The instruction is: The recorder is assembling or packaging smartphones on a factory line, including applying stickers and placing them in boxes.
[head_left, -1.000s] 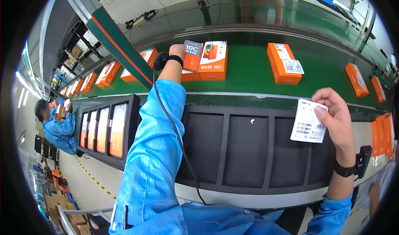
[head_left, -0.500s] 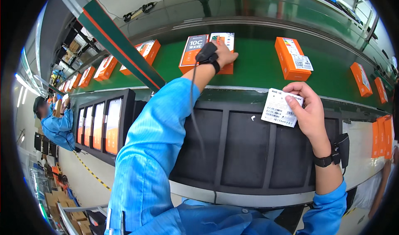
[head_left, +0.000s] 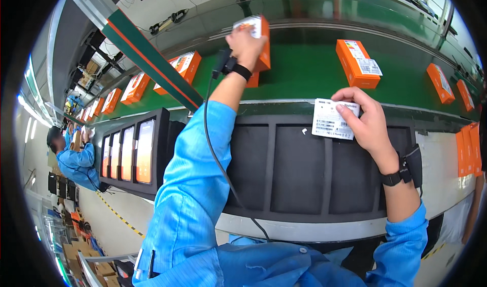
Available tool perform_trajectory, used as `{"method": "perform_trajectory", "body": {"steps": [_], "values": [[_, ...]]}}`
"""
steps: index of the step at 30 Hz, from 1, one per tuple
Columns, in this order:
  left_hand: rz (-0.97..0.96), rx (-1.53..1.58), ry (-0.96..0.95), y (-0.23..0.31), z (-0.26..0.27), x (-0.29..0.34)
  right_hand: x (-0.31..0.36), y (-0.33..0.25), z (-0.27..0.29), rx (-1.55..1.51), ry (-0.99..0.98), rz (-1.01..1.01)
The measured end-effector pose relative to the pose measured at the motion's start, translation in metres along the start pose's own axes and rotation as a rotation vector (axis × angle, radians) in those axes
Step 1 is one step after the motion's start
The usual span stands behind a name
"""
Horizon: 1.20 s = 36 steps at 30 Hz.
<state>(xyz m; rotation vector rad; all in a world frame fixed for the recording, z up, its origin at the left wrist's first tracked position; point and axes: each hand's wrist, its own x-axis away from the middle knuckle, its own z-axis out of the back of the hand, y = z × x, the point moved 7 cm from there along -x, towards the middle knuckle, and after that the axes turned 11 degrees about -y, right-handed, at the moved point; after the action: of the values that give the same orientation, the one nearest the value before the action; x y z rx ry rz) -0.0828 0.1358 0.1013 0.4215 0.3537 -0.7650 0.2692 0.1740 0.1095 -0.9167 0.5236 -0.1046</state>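
Orange-and-white box (head_left: pixel 265 48) at 12 o'clock in the view; green belt (head_left: pixel 299 63) at 1; white card (head_left: pixel 328 120), black-printed, at 3; black tray (head_left: pixel 300 183) at 4; blue, finely striped sleeve (head_left: pixel 190 190) at 7; yellow-and-black striped tape (head_left: pixel 119 215) at 8.

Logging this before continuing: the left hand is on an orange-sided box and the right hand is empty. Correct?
The right hand isn't empty: the head view shows it holding a flat white printed item. The left hand is on an orange-sided box, as you say.

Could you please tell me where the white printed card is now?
In the head view, the white printed card is right of centre, held in the right hand over the black tray's far edge.
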Motion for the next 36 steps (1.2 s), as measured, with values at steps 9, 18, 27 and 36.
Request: {"method": "perform_trajectory", "body": {"steps": [9, 18, 27, 36], "values": [[0.109, -0.056, -0.309, -0.005, -0.027, 0.013, 0.0, 0.004, 0.003, 0.007, -0.024, 0.027], [0.072, -0.116, -0.48, -0.036, -0.091, -0.002, -0.002, 0.003, 0.0, 0.053, -0.072, 0.049], [0.186, -0.044, -0.536, -0.029, -0.121, 0.013, -0.005, 0.027, -0.007, 0.063, -0.125, -0.111], [0.416, 1.748, -0.389, -0.093, -0.112, -0.005, -0.045, 0.063, -0.008, -0.396, -0.006, -0.268]]}}
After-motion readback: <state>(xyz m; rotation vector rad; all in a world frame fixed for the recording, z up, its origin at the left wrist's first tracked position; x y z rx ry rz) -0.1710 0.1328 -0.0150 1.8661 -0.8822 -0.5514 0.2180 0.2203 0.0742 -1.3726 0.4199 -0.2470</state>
